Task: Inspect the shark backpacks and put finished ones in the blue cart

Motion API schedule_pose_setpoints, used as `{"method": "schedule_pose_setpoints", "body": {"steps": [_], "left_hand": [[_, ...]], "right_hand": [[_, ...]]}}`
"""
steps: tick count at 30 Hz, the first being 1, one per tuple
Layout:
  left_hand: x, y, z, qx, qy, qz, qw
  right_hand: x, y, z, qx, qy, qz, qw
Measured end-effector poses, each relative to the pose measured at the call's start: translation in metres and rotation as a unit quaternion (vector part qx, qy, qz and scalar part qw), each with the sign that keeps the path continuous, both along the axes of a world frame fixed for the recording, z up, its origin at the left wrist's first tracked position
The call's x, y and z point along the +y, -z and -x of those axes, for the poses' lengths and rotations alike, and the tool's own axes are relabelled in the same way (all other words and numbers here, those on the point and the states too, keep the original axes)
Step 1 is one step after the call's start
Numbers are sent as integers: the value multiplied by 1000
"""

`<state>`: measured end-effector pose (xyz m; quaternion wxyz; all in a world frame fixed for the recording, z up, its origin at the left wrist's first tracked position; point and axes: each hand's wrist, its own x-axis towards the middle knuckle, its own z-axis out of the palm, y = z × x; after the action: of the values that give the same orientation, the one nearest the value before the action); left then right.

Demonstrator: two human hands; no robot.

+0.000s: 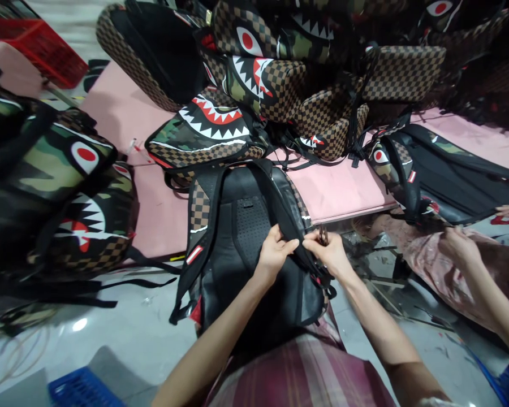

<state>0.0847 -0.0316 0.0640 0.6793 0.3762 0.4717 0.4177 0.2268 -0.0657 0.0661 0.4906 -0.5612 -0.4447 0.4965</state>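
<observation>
Though close together, left hand (275, 253) and right hand (328, 251) both pinch-tight on the black strap (275, 195), forearms (223, 333) aslant.

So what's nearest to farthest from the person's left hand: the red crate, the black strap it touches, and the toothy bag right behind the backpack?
In the head view:
1. Black strap, right at the left hand.
2. Toothy bag, beyond the backpack, on the pink table.
3. Red crate, far back left.
</observation>
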Motion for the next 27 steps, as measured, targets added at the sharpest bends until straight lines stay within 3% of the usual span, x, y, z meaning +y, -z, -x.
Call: {"method": "schedule_pose_setpoints", "body": {"steps": [3, 7, 9, 11, 16, 20, 22, 24, 27], "left_hand": [[-18, 8, 5, 41, -102, 25, 994], [-37, 8, 11, -13, -14, 93, 995], [-40, 9, 12, -16, -10, 96, 995], [-39, 11, 12, -15, -17, 99, 995], [-31, 14, 12, -63, -13, 96, 993], [-29, 7, 14, -103, -4, 79, 992], [-29, 4, 15, -123, 7, 80, 989], [-29, 3, 16, -136, 12, 82, 987], [-31, 1, 17, -148, 24, 90, 985]], "right_hand": [[-28, 6, 12, -104, -34, -59, 992], [-54, 17, 21, -167, -68, -75, 981], [-55, 18, 20, -176, -91, -70, 978], [-50, 17, 16, -151, -101, -53, 982], [-26, 12, 0, -103, 29, 3, 994], [-16, 5, 1, 51, 0, 133, 990], [-16, 2, 4, 108, 29, 167, 980], [-17, -1, 7, 133, 57, 171, 975], [-19, -2, 8, 140, 42, 147, 978]]}}
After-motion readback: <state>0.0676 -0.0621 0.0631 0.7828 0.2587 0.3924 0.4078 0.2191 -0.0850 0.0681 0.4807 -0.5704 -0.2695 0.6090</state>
